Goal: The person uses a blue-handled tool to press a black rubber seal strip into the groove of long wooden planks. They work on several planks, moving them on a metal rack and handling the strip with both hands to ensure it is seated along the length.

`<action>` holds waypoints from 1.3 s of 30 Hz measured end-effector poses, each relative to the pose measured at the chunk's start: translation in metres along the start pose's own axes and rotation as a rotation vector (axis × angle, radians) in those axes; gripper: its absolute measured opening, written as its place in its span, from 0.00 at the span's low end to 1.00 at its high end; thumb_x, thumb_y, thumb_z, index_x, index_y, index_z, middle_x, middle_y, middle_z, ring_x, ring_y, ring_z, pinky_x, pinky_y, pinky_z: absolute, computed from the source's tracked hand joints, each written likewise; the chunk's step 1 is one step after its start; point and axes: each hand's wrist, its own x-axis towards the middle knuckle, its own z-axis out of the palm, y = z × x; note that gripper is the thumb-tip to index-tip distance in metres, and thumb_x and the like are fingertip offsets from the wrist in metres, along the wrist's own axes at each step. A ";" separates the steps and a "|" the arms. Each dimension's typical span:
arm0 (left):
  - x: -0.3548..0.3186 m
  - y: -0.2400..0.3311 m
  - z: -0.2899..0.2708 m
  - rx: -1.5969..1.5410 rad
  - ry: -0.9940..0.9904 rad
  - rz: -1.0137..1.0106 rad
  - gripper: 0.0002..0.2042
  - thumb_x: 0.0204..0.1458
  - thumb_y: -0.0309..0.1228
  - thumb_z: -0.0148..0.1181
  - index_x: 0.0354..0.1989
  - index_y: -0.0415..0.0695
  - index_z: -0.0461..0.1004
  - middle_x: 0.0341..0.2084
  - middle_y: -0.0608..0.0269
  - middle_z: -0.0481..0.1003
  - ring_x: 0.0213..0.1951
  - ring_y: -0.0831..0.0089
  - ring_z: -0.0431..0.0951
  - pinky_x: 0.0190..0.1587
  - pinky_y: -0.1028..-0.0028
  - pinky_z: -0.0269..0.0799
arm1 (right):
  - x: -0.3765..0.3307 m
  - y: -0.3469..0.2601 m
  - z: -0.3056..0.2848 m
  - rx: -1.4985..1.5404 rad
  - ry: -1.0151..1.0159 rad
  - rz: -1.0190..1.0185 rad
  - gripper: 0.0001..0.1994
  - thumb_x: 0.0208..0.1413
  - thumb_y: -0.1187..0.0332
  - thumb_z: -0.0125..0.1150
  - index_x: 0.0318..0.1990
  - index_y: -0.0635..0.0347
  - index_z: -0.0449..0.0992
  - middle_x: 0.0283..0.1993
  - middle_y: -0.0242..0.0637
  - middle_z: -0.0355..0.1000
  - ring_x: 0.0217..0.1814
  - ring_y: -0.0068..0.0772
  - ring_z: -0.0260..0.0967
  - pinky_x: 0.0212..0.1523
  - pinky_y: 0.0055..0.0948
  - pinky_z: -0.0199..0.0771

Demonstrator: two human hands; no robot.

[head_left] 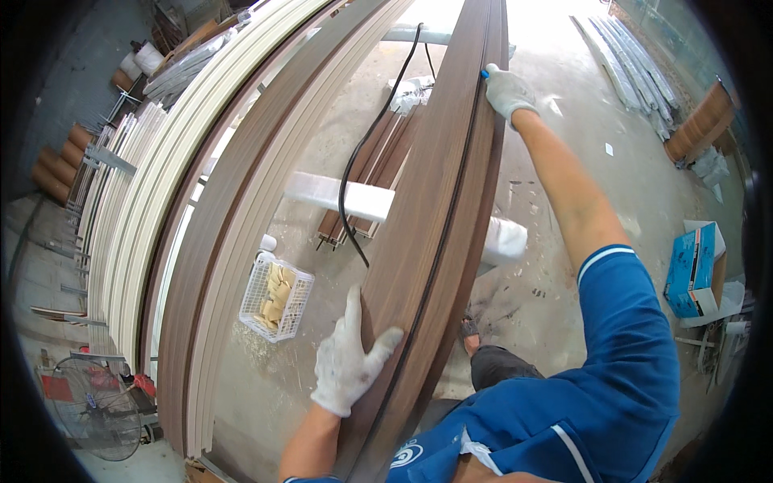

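While a blue carton sits open on the floor at right, the long brown wood-grain board runs between both gloved hands: the left hand lies flat, fingers spread, on its near end; the right hand grips its far edge.

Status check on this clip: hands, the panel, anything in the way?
Left hand flat on the brown wood-grain panel. Right hand grips its far edge. Black rubber strip hangs loose alongside.
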 end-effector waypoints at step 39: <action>-0.166 -0.041 0.026 0.124 0.421 0.725 0.35 0.61 0.53 0.63 0.68 0.39 0.68 0.56 0.37 0.74 0.57 0.45 0.76 0.61 0.54 0.72 | -0.511 -0.091 -0.122 1.936 -0.577 -0.154 0.20 0.68 0.70 0.63 0.64 0.64 0.68 0.48 0.35 0.75 0.46 0.33 0.77 0.49 0.32 0.82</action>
